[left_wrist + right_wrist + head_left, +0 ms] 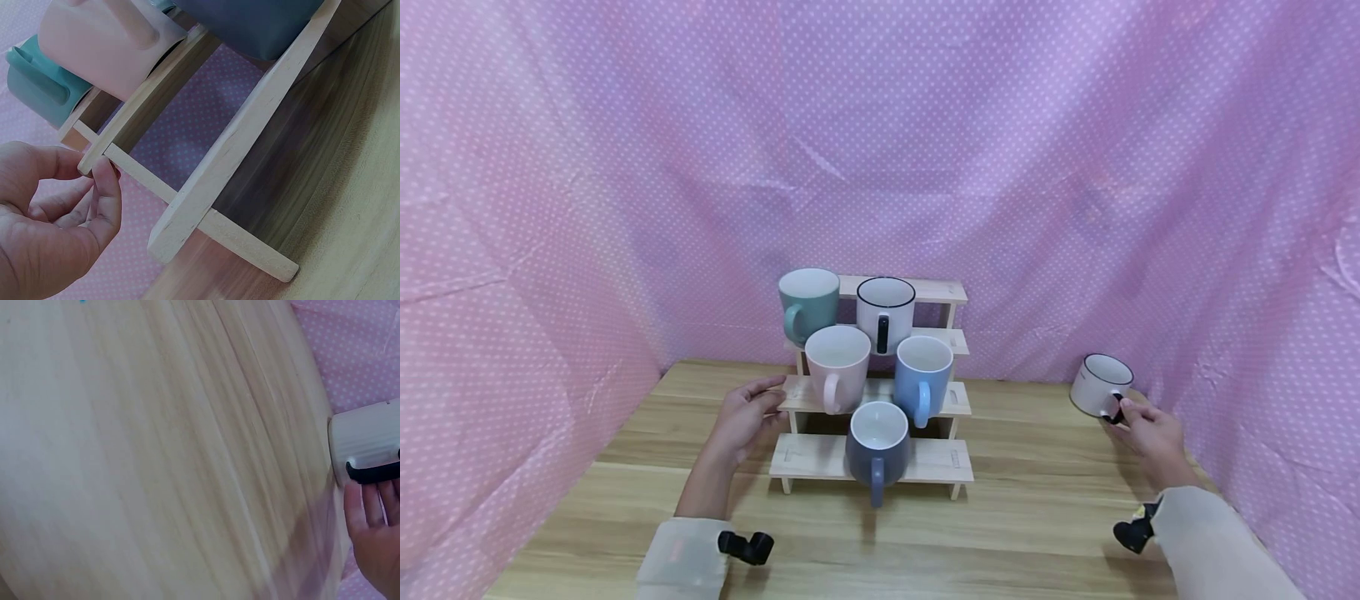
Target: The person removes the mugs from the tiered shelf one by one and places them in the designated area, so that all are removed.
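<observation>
My left hand (747, 421) is at the left end of the wooden step rack (951, 457), its thumb and fingers pinching the tip of the second board from the bottom. Far to the right, my right hand (1153, 437) grips the black handle of a white mug (1097, 387) with a dark rim, near the table's back edge. On the rack, a grey mug (877, 454) occupies the lowest board. Above it are a pink mug (835, 367) and a blue mug (921, 379). Higher up stand another white mug (880, 317) with a black handle and a green mug (811, 302).
The rack stands on a wood-grain table (1015, 517). Pink dotted cloth (880, 133) hangs behind the table and along both sides. Small black devices sit on both sleeves' cuffs.
</observation>
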Motion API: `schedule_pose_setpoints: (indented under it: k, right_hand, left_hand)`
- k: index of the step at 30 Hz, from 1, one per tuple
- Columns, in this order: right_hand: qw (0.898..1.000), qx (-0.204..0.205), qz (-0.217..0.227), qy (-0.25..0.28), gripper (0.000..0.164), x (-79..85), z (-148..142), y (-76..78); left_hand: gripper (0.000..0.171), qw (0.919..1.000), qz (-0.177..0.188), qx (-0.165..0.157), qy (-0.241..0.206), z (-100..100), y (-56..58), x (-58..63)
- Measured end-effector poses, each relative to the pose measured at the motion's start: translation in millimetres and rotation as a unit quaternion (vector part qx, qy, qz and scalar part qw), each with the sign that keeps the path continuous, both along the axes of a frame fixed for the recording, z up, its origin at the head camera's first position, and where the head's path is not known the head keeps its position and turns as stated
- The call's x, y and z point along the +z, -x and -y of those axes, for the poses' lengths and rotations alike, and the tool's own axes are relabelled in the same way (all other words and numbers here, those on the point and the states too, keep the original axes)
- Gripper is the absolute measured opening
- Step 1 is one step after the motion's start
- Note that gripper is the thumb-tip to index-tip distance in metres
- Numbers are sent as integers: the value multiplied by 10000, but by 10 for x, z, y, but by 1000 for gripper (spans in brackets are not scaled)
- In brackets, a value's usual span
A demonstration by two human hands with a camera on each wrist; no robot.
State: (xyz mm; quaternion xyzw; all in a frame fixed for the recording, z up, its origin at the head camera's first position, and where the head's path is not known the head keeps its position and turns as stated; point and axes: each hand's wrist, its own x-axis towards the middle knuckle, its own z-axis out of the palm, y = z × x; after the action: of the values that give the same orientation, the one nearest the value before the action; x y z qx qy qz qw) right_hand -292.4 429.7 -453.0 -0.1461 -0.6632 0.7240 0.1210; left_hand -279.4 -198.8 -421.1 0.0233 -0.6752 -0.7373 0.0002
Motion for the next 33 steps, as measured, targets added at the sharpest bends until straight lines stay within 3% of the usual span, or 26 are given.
schedule_pose_setpoints:
  k: [3, 5, 8, 12, 15, 21, 27, 33]
  right_hand:
    - [9966, -239, 25, -783, 14, 48, -2, -4]
    - [9873, -553, 66, -1487, 16, 98, 1, 8]
    - [9610, -922, 20, -2607, 27, 197, 13, 47]
    - [9309, -1046, -329, -3484, 39, 351, 70, 111]
    - [9221, -955, -665, -3690, 39, 478, 154, 144]
    - [9148, -499, -1149, -3839, 38, 756, 425, 194]
    - [8924, 87, -1658, -4197, 32, 955, 731, 248]
    - [8762, 567, -2142, -4281, 30, 1059, 1025, 279]
  left_hand:
    - [43, 10000, -37, -22, -13, 6, -2, 2]
    - [44, 10000, -43, -23, -23, 4, 0, 5]
    - [44, 10000, -40, -31, -23, 4, -2, 7]
    - [44, 10000, -28, -43, -23, 10, -4, 10]
    - [45, 10000, -50, -53, -54, 12, 0, 12]
    - [46, 9999, -66, -71, -117, 14, 2, 6]
    - [46, 9998, -55, -90, -171, 14, -8, 12]
    - [47, 9996, -84, -122, -233, 3, -3, 19]
